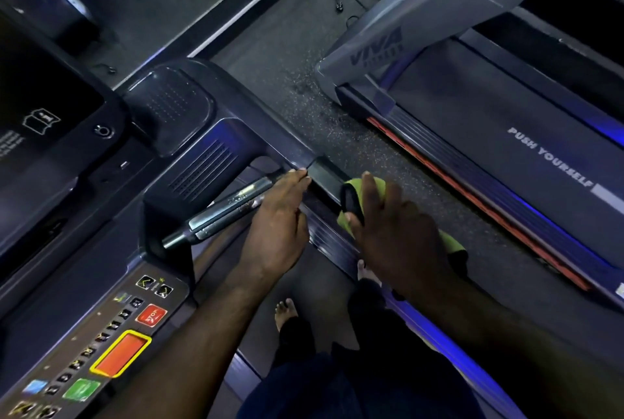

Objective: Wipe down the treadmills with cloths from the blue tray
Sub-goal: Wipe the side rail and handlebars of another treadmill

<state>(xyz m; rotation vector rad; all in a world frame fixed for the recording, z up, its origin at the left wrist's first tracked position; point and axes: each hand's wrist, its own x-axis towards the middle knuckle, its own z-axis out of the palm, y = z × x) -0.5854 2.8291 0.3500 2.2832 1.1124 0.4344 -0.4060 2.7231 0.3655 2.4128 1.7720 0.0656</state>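
I stand on a treadmill and look down at its console (101, 324) and right side handrail (324, 172). My right hand (398, 229) grips a lime-green cloth (451, 242) wrapped round the black end of that handrail, thumb on one side and fingers on the other. My left hand (278, 219) rests with straight fingers on the end of the silver pulse-grip bar (226, 209), fingertips touching the handrail. The blue tray is not in view.
A second treadmill (506, 148) with "PUSH YOURSELF" on its belt lies to the right, across a strip of speckled floor (324, 128). The dark screen (40, 121) fills the left. My bare feet (287, 312) stand on the belt below.
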